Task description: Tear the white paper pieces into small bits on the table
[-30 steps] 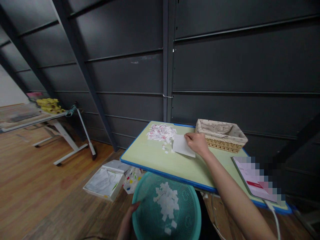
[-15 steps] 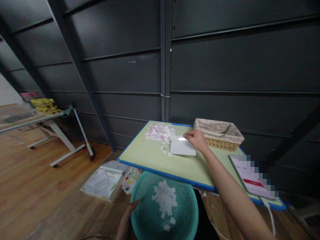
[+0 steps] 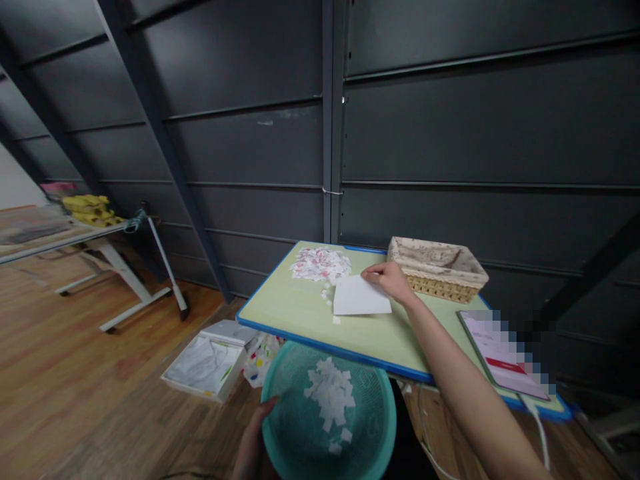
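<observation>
My left hand (image 3: 259, 419) grips the left rim of a green mesh basket (image 3: 281, 380), held below the table's front edge. Small white paper pieces (image 3: 330, 393) lie in a heap inside it. Over the table, my right hand (image 3: 387, 280) pinches the upper right part of a white sheet, perhaps card or paper (image 3: 361, 298). Left of and behind the sheet is a pile of paper scraps (image 3: 319, 264) with red marks. A few small white pieces (image 3: 337, 321) lie loose by the sheet's left and front edges.
The light green table (image 3: 285, 313) has a blue edge. A cloth-lined wicker basket (image 3: 435, 288) stands at its back right, a tablet (image 3: 505, 360) with a white cable at its right. On the floor sits an open white box (image 3: 205, 367). Another table (image 3: 100, 233) is far left.
My right hand has moved the white sheet slightly left and towards me, its front edge now nearer the loose pieces. The mesh basket and my left hand have hardly moved.
</observation>
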